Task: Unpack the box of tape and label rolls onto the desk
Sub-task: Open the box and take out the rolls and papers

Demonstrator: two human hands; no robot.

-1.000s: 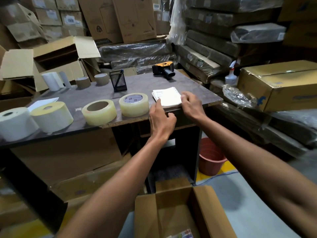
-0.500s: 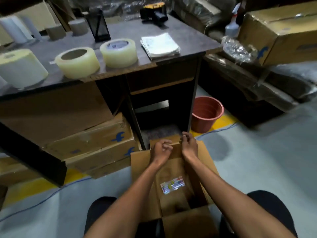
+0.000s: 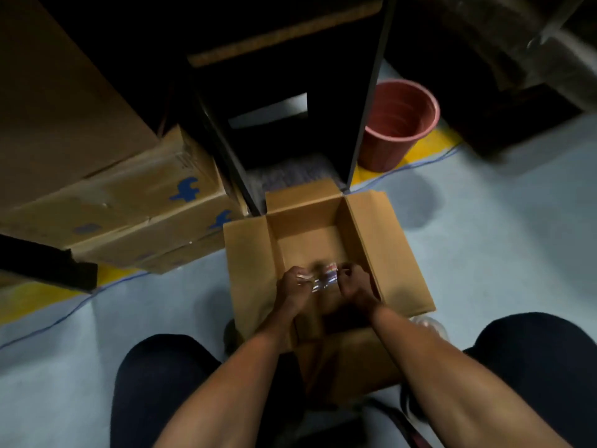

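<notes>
The desk [image 3: 290, 101] loomed dark above and beyond the grip, only its underside and legs showing. Stacked cartons [image 3: 129, 202] sat to the left of the grip, a red bucket [image 3: 400, 124] up and to the right beyond the desk leg. The open cardboard box [image 3: 381, 247] lay on the pale floor directly around the grip, flaps splayed, its visible bottom bare past the hands.

Inside it, low and near the closer wall, the left hand [image 3: 295, 287] and right hand [image 3: 353, 286] had both curled round a small shiny packet [image 3: 319, 281], one at each end. It was blurred; whether it was a label pack or wrapped tape could not be told.

To do this lift well, the pinch at both ends probably needed to be firm, since the glossy wrap looked slippery, and the packet ought to rise straight up clear of the near flap before travelling toward the desk.
</notes>
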